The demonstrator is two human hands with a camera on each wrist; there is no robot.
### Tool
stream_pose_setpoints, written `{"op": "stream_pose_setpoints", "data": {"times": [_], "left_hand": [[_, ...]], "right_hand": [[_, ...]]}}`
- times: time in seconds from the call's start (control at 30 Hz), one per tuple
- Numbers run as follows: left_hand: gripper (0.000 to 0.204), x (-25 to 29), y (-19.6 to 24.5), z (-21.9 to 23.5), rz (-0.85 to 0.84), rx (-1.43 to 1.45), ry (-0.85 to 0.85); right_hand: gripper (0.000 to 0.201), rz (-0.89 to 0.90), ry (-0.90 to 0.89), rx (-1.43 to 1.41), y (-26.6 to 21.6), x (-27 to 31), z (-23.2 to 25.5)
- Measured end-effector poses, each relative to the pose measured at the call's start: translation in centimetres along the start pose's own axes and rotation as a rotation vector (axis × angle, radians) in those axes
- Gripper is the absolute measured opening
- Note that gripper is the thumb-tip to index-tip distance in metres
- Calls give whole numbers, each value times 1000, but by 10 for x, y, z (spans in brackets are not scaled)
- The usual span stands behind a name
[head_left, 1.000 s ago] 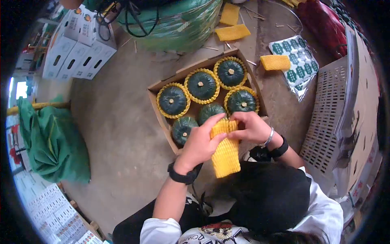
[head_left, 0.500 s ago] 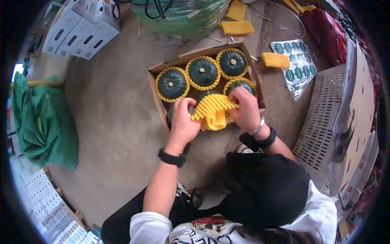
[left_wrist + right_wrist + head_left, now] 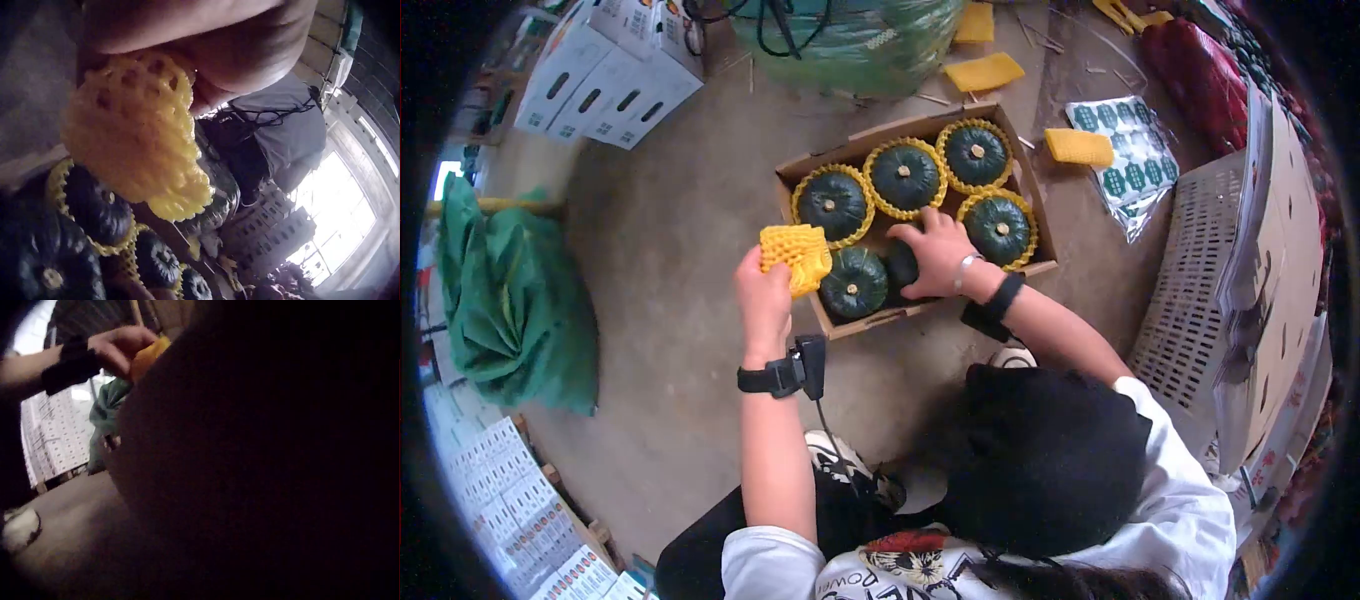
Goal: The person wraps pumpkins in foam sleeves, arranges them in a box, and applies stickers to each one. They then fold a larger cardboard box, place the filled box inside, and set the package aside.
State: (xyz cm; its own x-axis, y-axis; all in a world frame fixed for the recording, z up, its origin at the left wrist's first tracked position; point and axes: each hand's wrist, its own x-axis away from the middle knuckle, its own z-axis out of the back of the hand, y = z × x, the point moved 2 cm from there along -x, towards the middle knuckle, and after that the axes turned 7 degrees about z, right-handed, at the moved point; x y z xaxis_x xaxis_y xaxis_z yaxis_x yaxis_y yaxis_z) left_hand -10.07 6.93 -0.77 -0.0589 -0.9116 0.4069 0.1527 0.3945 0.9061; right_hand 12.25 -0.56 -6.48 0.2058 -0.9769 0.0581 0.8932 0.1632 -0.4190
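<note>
My left hand (image 3: 762, 300) pinches a yellow foam net (image 3: 796, 258) left of an open cardboard box (image 3: 880, 318); the net (image 3: 134, 131) fills much of the left wrist view. Inside the box, my right hand (image 3: 945, 255) has its fingers curled around a dark green squash (image 3: 901, 264), largely covered by the hand. Left of that one lies a bare squash (image 3: 854, 283). Three netted squashes form the far row, one of them (image 3: 904, 174) in the middle, and another netted squash (image 3: 998, 229) sits at the near right. The right wrist view is mostly dark, showing my left hand (image 3: 122, 347).
Loose yellow nets (image 3: 1078, 147) lie on the floor beyond and right of the box, one by a printed plastic sheet (image 3: 1138, 165). Crates and cardboard (image 3: 1200, 270) stand at the right, white cartons (image 3: 615, 85) at the far left, a green sack (image 3: 520, 300) at the left.
The net, stretched between both hands half a second ago, has moved left in my left hand alone. My right hand has let go of it and taken hold of the squash in the box.
</note>
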Motion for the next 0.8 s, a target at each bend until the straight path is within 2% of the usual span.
{"op": "stream_pose_setpoints", "data": {"times": [0.07, 0.1, 0.13, 0.17, 0.2, 0.23, 0.33, 0.37, 0.43, 0.53, 0.6, 0.63, 0.67, 0.73, 0.77, 0.8], "left_hand": [[35, 1, -9, 6, -9, 143, -87], [35, 8, -13, 5, 7, 149, -85], [35, 11, -16, -5, 62, 242, -201], [37, 10, -14, -17, 101, 331, -326], [37, 12, -22, -26, 122, 322, -371], [36, 15, -24, -35, 112, 314, -338], [34, 14, -18, -43, 95, 323, -284], [33, 14, -14, -42, 99, 331, -280], [33, 17, -10, -34, 88, 306, -266], [33, 10, -5, -21, 62, 271, -302], [34, 19, -16, -18, 103, 254, -349], [37, 22, -17, -22, 173, 402, -433], [39, 24, -18, -29, 241, 554, -517], [43, 34, -21, -48, 238, 609, -616], [47, 40, -21, -59, 227, 656, -696], [47, 44, -15, -66, 223, 658, -706]], "right_hand": [[60, -274, 225, -639, 26, -2, 11], [46, -329, 480, -827, 39, -3, 29], [41, -278, 358, -714, 32, 4, 46], [44, -73, 287, -565, 26, 3, 42], [47, 119, 210, -421, 19, 4, 29], [53, 86, 66, -369, 11, 3, 20], [63, -12, -210, 5, -16, -3, 8], [63, -4, -207, -3, -17, -6, 6], [68, -68, -317, 45, -17, -9, 0], [53, -142, -54, -403, 28, -5, 17], [46, -284, 49, -1181, 47, 9, 32], [44, -282, 110, -1662, 38, 13, 43], [46, -224, 97, -2192, 23, 26, 55], [48, -196, 312, -2191, 10, 28, 54], [52, -120, 447, -1778, 13, 26, 43], [55, -240, 413, -2006, 2, 27, 49]]}}
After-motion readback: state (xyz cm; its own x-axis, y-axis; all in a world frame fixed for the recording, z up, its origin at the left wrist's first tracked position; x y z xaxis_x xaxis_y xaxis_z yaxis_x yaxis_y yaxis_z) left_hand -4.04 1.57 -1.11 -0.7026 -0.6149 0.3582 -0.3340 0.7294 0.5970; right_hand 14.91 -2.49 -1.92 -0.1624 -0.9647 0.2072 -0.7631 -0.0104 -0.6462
